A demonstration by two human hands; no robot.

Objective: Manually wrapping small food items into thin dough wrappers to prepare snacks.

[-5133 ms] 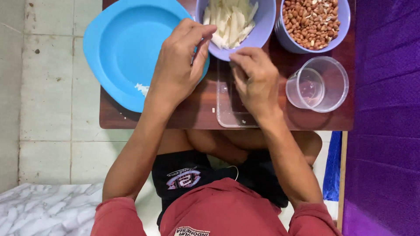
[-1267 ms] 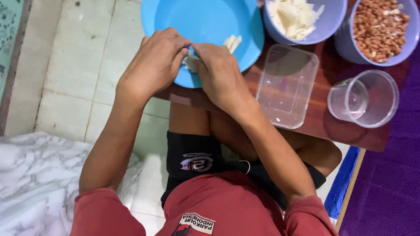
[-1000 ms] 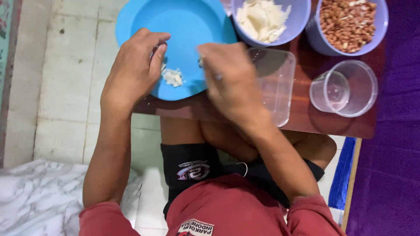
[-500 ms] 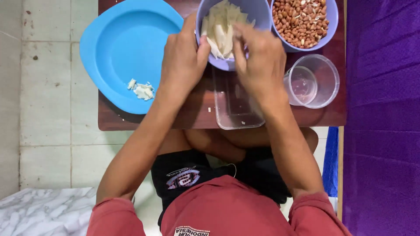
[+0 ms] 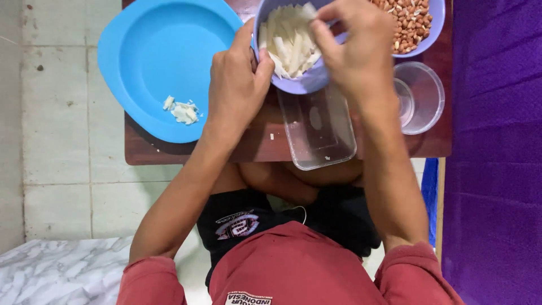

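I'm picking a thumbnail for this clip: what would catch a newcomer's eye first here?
Probably the big bright blue plate at the table's left end, with a small heap of white bits on it. Next, both hands meet at the lilac bowl of pale strips in the middle: the left hand grips its rim, the right hand pinches a strip above it. A bowl of peanuts sits just right of that.

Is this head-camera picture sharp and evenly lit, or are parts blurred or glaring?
Head view: soft, even light; faint shadow under the blue plate; right hand slightly motion-blurred, left hand sharper; mild sheen on the clear container and clear cup; top bowls cropped.
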